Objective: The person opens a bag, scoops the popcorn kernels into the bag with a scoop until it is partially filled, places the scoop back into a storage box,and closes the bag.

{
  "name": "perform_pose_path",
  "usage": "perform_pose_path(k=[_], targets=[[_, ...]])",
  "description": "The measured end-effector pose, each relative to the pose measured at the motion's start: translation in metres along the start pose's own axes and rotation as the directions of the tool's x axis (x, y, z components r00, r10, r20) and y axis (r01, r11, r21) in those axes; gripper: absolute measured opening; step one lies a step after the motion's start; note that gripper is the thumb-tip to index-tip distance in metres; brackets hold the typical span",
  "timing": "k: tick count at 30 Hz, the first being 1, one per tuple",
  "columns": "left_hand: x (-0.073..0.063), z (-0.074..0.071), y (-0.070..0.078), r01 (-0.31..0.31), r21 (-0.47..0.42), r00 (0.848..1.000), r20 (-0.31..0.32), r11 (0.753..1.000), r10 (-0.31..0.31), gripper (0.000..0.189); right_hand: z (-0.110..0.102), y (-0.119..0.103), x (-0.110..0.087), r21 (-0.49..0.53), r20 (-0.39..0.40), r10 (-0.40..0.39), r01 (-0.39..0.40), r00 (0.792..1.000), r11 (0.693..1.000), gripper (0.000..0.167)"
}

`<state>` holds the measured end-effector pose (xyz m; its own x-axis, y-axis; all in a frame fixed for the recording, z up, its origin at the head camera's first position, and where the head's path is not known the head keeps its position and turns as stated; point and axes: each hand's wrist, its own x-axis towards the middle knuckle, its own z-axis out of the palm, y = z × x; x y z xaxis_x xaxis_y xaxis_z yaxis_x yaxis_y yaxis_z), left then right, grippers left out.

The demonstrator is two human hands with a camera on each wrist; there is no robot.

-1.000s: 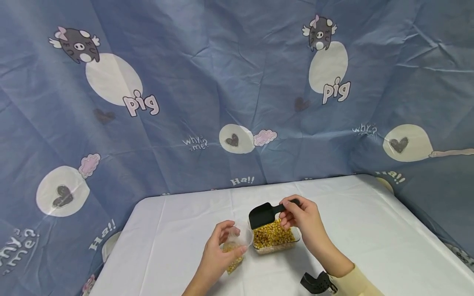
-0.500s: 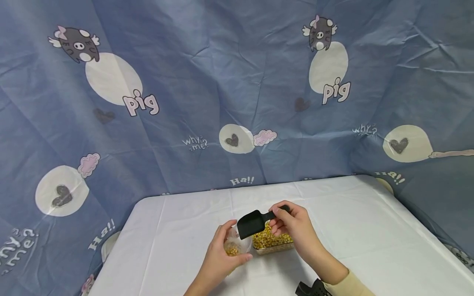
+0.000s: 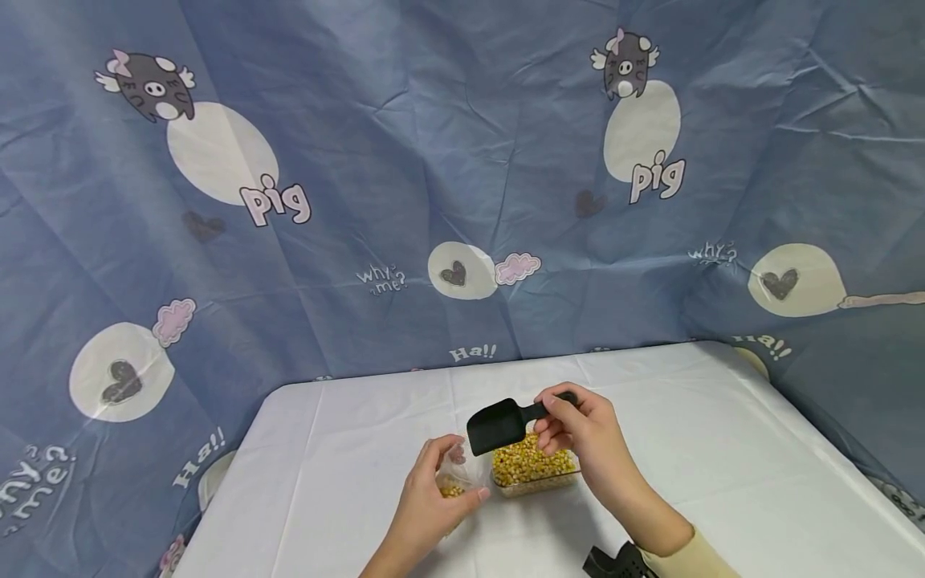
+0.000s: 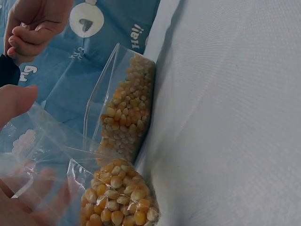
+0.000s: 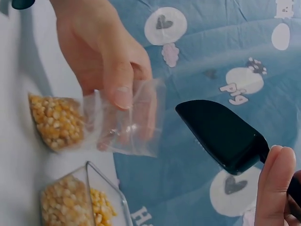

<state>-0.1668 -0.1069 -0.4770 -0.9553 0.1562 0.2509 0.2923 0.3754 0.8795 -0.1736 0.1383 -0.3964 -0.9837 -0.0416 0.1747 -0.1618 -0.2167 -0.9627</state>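
Note:
My left hand [image 3: 431,498] grips the upper part of a clear plastic bag [image 5: 141,125], fingers and thumb around its mouth. Yellow corn kernels [image 4: 117,197] fill the bottom of the bag, which touches the white table. In my right hand [image 3: 588,429] is a black scoop [image 3: 497,425], pinched by its handle and raised above and right of the bag. From the right wrist view I cannot see into the scoop's hollow well enough to tell what it holds. A clear rectangular container [image 3: 538,484] of corn kernels stands just right of the bag, below the scoop.
A white cloth covers the table [image 3: 347,449]. Behind it hangs a blue curtain [image 3: 405,177] printed with pigs and hearts. A black wrist device [image 3: 617,562] sits by the right sleeve, low in the head view.
The scoop first moved left and down over the bag's mouth, then rose slightly back up and right. My left hand stays around the bag, whose mouth has shifted a little.

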Motion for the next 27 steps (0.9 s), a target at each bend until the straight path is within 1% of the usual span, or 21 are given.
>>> perform_pose_path(k=[4,7,10,12,14,19,21,24,27], targets=[[0.0,0.0,-0.001,-0.002,-0.027,1.0,0.02,1.0,0.003,0.069,-0.006,-0.004,0.003,0.0,-0.02,-0.009,0.009,1.0,1.0,0.025],[0.0,-0.001,-0.001,-0.009,-0.032,0.999,0.031,0.999,0.01,0.068,-0.011,-0.005,0.006,-0.016,-0.04,-0.013,0.012,0.999,1.0,0.023],[0.001,-0.001,-0.001,-0.013,-0.034,1.0,0.027,0.999,0.014,0.066,-0.017,-0.003,0.009,-0.044,-0.062,-0.017,0.015,0.998,0.999,0.023],[0.001,-0.002,-0.001,-0.014,-0.039,1.0,0.018,0.999,0.014,0.065,-0.021,-0.001,0.012,-0.058,-0.076,-0.017,0.013,0.997,0.998,0.023],[0.001,-0.001,-0.002,-0.027,-0.045,1.0,0.0,0.999,0.027,0.063,-0.025,0.002,0.013,-0.076,-0.079,-0.014,0.008,0.997,0.997,0.025],[0.001,-0.001,-0.004,-0.099,-0.07,0.994,-0.05,0.993,0.096,0.059,-0.03,0.011,0.018,-0.117,-0.089,0.013,-0.024,0.996,0.993,0.025],[0.002,-0.002,-0.004,-0.116,-0.087,0.992,-0.061,0.989,0.111,0.059,-0.031,0.016,0.02,-0.133,-0.095,0.033,-0.045,0.995,0.99,0.023],[0.002,-0.003,-0.004,-0.124,-0.118,0.991,-0.07,0.985,0.117,0.06,-0.03,0.023,0.021,-0.157,-0.091,0.067,-0.081,0.994,0.984,0.022],[0.003,-0.005,-0.005,-0.126,-0.14,0.99,-0.08,0.982,0.115,0.062,-0.028,0.03,0.022,-0.171,-0.068,0.101,-0.112,0.993,0.979,0.022]])
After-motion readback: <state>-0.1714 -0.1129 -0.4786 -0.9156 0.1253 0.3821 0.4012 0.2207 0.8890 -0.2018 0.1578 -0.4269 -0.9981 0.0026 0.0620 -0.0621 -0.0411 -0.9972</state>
